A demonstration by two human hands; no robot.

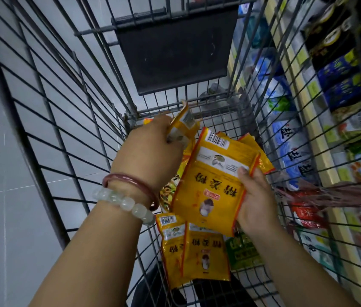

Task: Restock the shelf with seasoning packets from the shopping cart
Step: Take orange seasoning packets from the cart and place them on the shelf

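Nearest the camera, two yellow packets (195,251) lie flat on the wire floor of the shopping cart (68,120), just below and on the near side of the right hand (257,202), with a green packet (242,251) beside them under that wrist. The right hand grips a fanned stack of yellow seasoning packets (217,178) by its right edge, thumb curled over the front face and fingers behind; the stack's long axis runs away from the grip, up and slightly left, barcode end farthest. Just left of the stack and a little farther out, the left hand (150,151), with bracelets on its wrist, pinches a single bent packet (181,127) whose free end stands up past the knuckles; it sits close to the stack's far left corner, so bringing it across to the right would join the two. More yellow packets show under the left hand. The shelf (334,151) lies beyond the cart's right wall, to the outer side of the right grip, so the right hand is the nearer one for placing.
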